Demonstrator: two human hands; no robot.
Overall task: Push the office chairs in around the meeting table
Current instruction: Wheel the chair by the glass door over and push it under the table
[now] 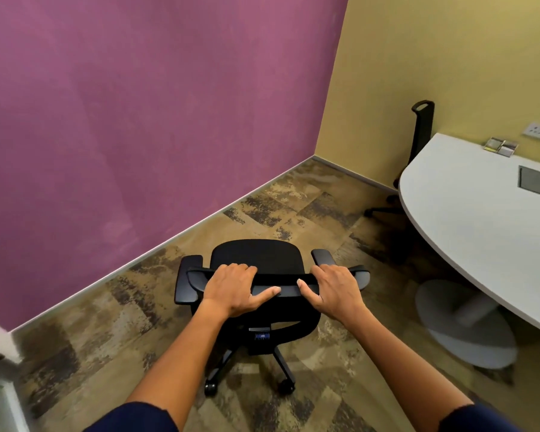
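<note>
Purple and yellow walls meet at a corner above a mottled brown carpet, with the pale grey, round-ended meeting surface [480, 219] on its grey pedestal off to the right; the black mesh-seated office chair on castors [258, 260] stands well apart from that surface, its seat facing the purple wall, and a second black office chair [421, 129] sits at the surface's far end by the yellow wall; the left hand [231, 291] has its grip curled over the chair's top rail, thumb laid along the near edge, and the right hand [334, 291] grips the same rail just beside it, fingers wrapped over; the step in hand looks to be turning and rolling this chair toward the surface; it would go best by swinging the backrest so the seat faces the curved edge, pushing evenly with both hands so the castors track straight, and steering the armrests clear of the edge and the base clear of the pedestal.
</note>
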